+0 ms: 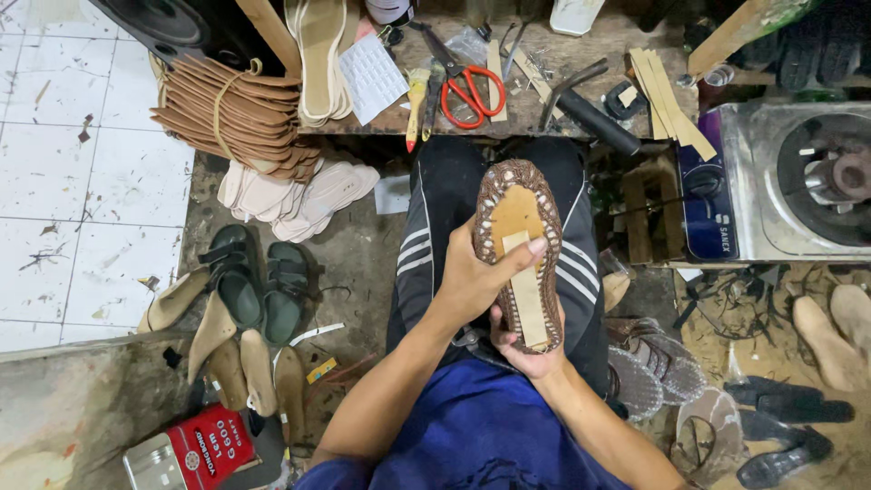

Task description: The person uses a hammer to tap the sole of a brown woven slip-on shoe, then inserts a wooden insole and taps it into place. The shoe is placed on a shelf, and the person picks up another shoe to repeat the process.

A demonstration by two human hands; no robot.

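Holding a woven brown shoe upper (pixel 522 249) sole-up over your lap, your right hand (pixel 526 349) cups its heel end from beneath. Your left hand (pixel 472 272) wraps its side, thumb pressing the pale strip (pixel 528 292) laid along the tan insole. Red-handled scissors (pixel 472 91) lie on the worktop (pixel 544 109) ahead; green sandals (pixel 259 281) sit on the floor to your left.

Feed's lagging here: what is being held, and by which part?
A woven brown shoe upper on its last, sole side up: right hand cups the heel end from beneath, left hand grips its side, thumb on the pale strip.
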